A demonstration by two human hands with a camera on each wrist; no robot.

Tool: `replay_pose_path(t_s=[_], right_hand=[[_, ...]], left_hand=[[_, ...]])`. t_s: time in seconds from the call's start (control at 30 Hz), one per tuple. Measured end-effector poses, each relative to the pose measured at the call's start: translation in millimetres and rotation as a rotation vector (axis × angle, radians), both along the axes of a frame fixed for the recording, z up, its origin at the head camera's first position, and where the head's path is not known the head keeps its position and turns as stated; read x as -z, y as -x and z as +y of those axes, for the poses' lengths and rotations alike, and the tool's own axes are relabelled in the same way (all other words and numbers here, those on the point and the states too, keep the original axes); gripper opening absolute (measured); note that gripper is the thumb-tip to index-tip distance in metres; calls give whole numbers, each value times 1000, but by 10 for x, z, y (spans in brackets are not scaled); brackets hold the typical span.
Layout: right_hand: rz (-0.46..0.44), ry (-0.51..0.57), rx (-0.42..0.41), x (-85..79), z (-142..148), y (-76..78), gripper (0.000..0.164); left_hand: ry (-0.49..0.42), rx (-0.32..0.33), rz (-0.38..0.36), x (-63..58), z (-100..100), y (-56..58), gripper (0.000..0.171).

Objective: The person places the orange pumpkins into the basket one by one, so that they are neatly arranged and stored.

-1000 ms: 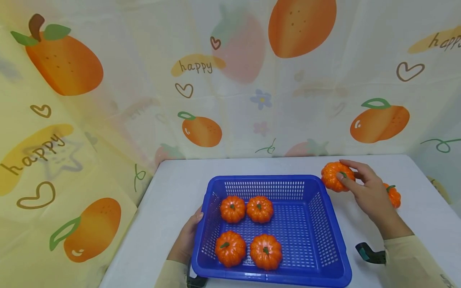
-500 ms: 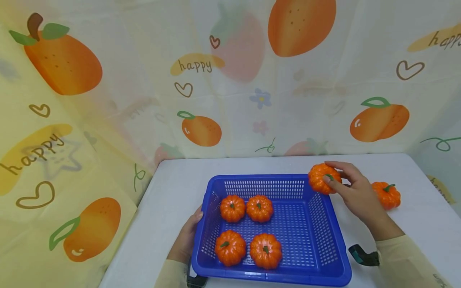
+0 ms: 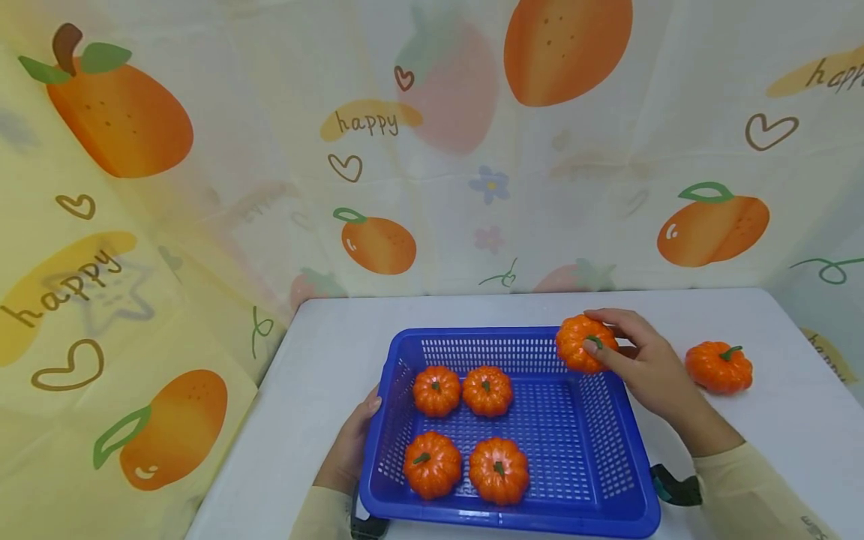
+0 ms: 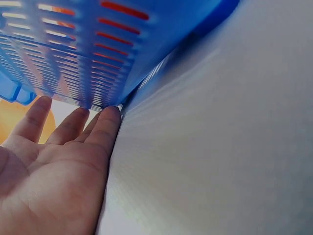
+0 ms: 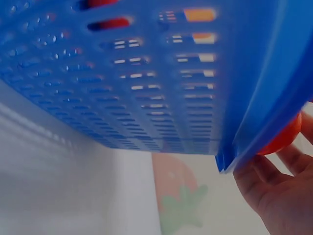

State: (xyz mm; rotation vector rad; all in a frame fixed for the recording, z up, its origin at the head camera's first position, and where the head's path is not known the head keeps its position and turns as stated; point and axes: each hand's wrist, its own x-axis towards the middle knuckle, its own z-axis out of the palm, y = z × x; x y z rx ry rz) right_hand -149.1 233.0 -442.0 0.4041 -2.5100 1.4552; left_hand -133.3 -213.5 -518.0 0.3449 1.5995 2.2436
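In the head view, a blue plastic basket (image 3: 555, 431) with perforated walls holds several small orange pumpkins, among them a front-left pumpkin (image 3: 433, 466). My right hand (image 3: 653, 371) grips another orange pumpkin (image 3: 579, 345) by its side, above the basket's back right corner, thumb near the green stem. That pumpkin (image 5: 284, 136) is partly hidden behind the rim in the right wrist view. My left hand (image 3: 351, 441) is at the basket's left side, thumb at the rim. The left wrist view shows its fingers (image 4: 101, 134) extended, tips against the perforated wall (image 4: 93, 58).
One more orange pumpkin (image 3: 718, 367) lies on the white table (image 3: 783, 442), right of the basket. A fruit-patterned cloth (image 3: 445, 225) hangs behind the table and along its left. Dark straps, such as the right wrist strap (image 3: 677, 487), show at both wrists.
My right hand has carried its pumpkin leftward, from outside the basket's right edge to over the back right corner. The pumpkin on the table is now uncovered. The left hand has stayed still.
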Motion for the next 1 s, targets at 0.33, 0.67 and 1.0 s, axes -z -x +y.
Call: replay_pose_path(t_s=[0.33,0.67,1.0], right_hand=[[18,-7,-53,-9,-140,6,46],[-12,-53,-123,15,-312,30,43],[-4,-200,-156,98,-421,42,41]], left_hand=[[93,-35,-107,338,-171,107,70],[90,-52,-131,291,-160,90,68],[86,-24,-87,245,-152,72,72]])
